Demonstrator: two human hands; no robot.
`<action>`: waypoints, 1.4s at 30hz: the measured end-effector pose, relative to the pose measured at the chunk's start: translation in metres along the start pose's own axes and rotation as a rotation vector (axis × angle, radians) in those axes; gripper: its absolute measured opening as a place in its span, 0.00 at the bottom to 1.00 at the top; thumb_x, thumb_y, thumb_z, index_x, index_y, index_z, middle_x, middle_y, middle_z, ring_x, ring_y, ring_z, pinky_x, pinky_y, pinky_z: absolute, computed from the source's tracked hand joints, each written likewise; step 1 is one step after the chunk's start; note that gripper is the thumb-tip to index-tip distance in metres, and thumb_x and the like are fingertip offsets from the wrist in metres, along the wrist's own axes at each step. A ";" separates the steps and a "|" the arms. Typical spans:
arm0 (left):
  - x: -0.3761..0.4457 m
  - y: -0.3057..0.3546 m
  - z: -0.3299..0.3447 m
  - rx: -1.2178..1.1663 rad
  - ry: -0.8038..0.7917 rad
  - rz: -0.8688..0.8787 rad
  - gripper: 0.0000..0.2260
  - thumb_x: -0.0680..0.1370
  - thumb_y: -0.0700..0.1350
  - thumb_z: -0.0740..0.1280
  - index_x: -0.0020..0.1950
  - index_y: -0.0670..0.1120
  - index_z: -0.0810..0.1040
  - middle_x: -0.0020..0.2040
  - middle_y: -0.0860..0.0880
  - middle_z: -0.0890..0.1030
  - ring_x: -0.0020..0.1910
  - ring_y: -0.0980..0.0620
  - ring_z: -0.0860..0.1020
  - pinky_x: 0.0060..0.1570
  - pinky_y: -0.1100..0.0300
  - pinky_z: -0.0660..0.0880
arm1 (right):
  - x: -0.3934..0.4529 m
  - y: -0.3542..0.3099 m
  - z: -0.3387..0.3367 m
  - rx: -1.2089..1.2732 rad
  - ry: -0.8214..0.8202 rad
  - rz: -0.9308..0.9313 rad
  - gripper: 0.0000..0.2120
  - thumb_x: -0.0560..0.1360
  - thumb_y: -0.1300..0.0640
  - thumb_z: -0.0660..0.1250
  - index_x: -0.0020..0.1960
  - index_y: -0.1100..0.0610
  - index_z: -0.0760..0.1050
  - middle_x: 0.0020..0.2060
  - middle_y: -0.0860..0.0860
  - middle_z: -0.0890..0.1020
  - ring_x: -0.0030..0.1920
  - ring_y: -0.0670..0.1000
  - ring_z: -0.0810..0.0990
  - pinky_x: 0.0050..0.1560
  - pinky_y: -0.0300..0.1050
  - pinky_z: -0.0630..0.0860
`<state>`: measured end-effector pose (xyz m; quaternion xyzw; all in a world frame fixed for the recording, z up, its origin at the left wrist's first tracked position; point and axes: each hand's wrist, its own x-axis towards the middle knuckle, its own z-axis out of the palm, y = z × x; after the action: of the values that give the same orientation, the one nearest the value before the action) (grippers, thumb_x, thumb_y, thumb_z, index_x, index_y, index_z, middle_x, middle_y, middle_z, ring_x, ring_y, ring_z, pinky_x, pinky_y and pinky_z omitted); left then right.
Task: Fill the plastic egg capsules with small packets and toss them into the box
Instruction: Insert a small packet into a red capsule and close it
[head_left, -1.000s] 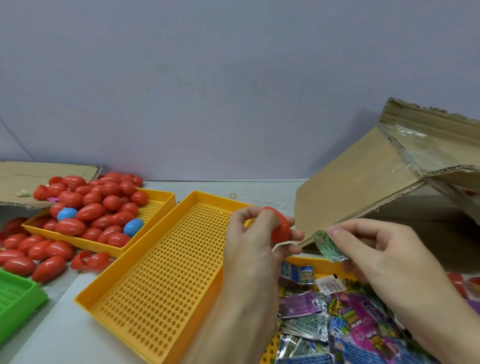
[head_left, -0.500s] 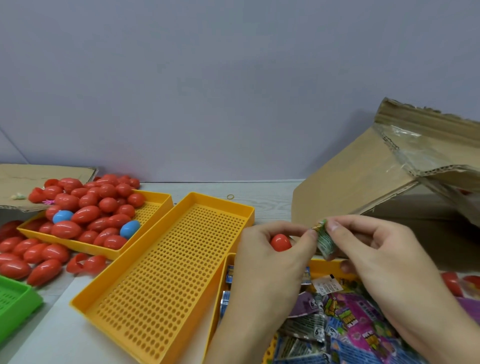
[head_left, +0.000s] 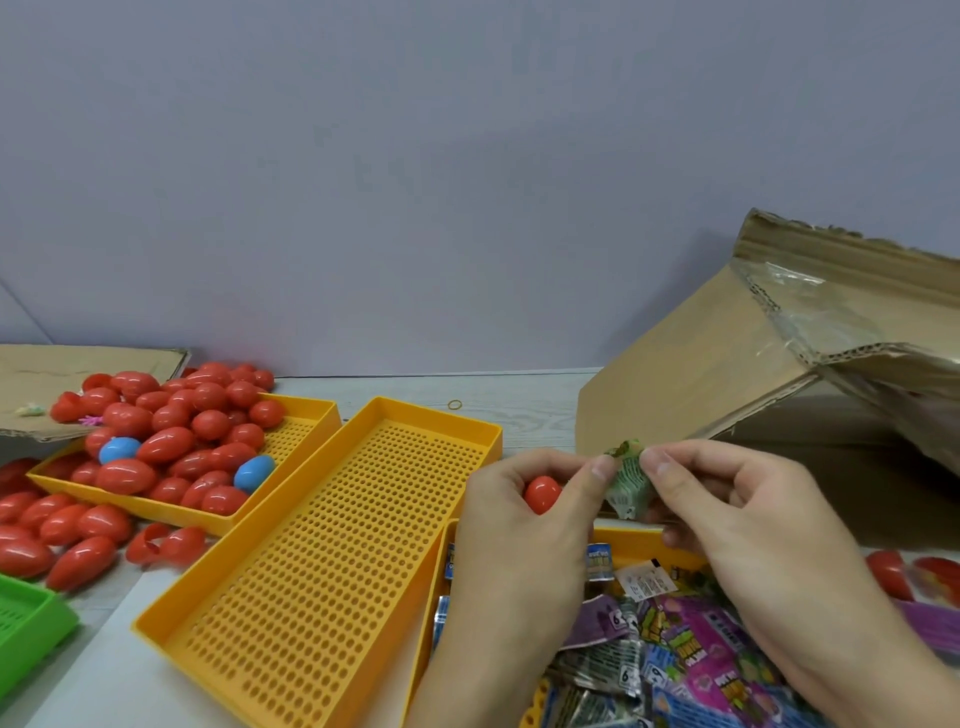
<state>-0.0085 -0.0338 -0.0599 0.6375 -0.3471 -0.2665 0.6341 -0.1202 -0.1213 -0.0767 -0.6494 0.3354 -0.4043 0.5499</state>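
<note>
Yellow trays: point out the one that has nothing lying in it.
The middle yellow tray, with its perforated floor bare. The far-left tray is heaped with red and blue egg capsules, and the tray under the hands holds small packets.

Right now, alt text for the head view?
Two hands meet over a tray of packets: the left hand holds a red egg capsule, and both pinch a green packet. An empty yellow tray lies left, a cardboard box right.

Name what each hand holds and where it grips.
Left hand cups a red egg capsule in its curled fingers, its thumb also on the green packet. Right hand pinches that folded packet at its top edge.
</note>
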 end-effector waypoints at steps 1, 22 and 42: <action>0.000 -0.001 0.000 0.025 0.014 0.019 0.06 0.74 0.51 0.73 0.38 0.52 0.84 0.26 0.57 0.75 0.27 0.58 0.72 0.31 0.63 0.71 | 0.001 0.001 0.000 0.001 0.001 0.004 0.08 0.73 0.50 0.69 0.45 0.36 0.82 0.35 0.48 0.86 0.37 0.44 0.84 0.39 0.44 0.77; -0.001 0.000 0.004 0.241 0.179 0.424 0.03 0.74 0.51 0.72 0.40 0.56 0.82 0.29 0.48 0.75 0.28 0.51 0.72 0.31 0.58 0.72 | 0.002 -0.006 0.000 0.169 -0.114 0.165 0.20 0.67 0.34 0.69 0.44 0.50 0.86 0.38 0.49 0.85 0.42 0.46 0.83 0.40 0.47 0.72; 0.002 -0.002 0.001 0.389 0.268 0.501 0.06 0.74 0.44 0.75 0.38 0.52 0.83 0.41 0.57 0.78 0.42 0.60 0.78 0.38 0.72 0.70 | 0.001 -0.005 0.003 0.165 -0.098 0.093 0.18 0.64 0.41 0.69 0.51 0.45 0.84 0.46 0.50 0.87 0.47 0.50 0.85 0.42 0.49 0.73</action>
<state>-0.0078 -0.0366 -0.0613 0.6707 -0.4509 0.0548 0.5863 -0.1168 -0.1201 -0.0717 -0.6048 0.3032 -0.3723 0.6354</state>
